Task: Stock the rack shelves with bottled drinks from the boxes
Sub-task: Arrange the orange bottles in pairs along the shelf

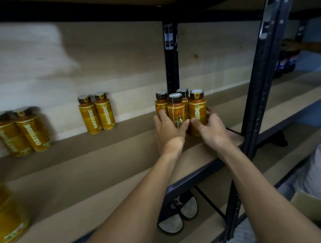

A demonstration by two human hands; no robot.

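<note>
Several yellow-orange bottles with dark caps stand in a tight cluster [179, 107] at the right end of the brown rack shelf [95, 161]. My left hand [169, 128] wraps its fingers and thumb round the front-left bottle of the cluster. My right hand [209, 126] curls round the front-right bottle [197, 108]. Both forearms reach in from below. A pair of the same bottles [96, 113] stands further left by the back board, another pair [20, 131] stands at the far left, and one bottle [7, 214] is close at the lower left edge.
A dark metal upright [259, 91] stands just right of my hands, a second post [171, 58] behind the cluster. Dark cola bottles [286, 62] stand on the neighbouring shelf. A cardboard box [314, 206] is at the lower right. Slippers [178, 214] lie on the floor below.
</note>
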